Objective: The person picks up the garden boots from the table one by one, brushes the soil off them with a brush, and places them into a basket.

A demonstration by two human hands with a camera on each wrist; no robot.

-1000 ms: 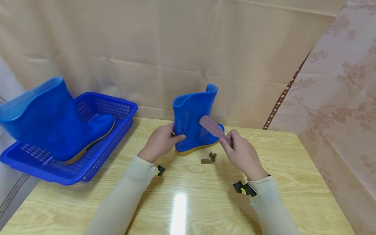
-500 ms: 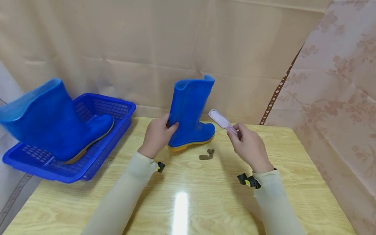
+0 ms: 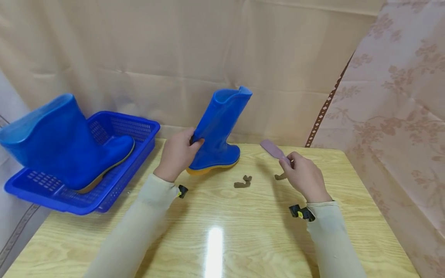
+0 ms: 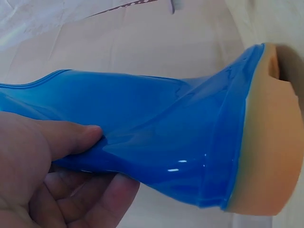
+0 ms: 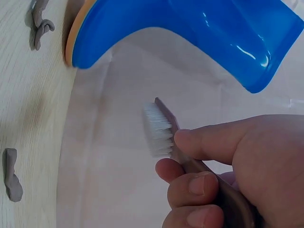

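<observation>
A blue rain boot [image 3: 217, 133] with a yellow-orange sole leans at a tilt over the table. My left hand [image 3: 178, 153] grips it by the back of the shaft, thumb on the near side; the left wrist view shows the thumb and fingers pinching the blue rubber [image 4: 142, 109]. In my right hand [image 3: 307, 175] is a mauve brush [image 3: 273, 148] with white bristles [image 5: 157, 129], held by its handle and apart from the boot. Brown-grey clay-like pieces [image 3: 242, 184] lie on the table in front of the boot, and another piece [image 3: 280, 176] lies by the right hand.
At the left a blue plastic basket [image 3: 114, 189] holds a second blue rain boot [image 3: 66, 143], its shaft leaning out over the rim. The wood-grain table [image 3: 257, 239] ends at a beige curtain [image 3: 139, 58] behind and a floral cloth [image 3: 399, 116] on the right.
The boot has shifted left and tipped further, with my left hand on it. My right hand drew the brush away from the boot, to the right. A clay-like piece now shows near that hand.
</observation>
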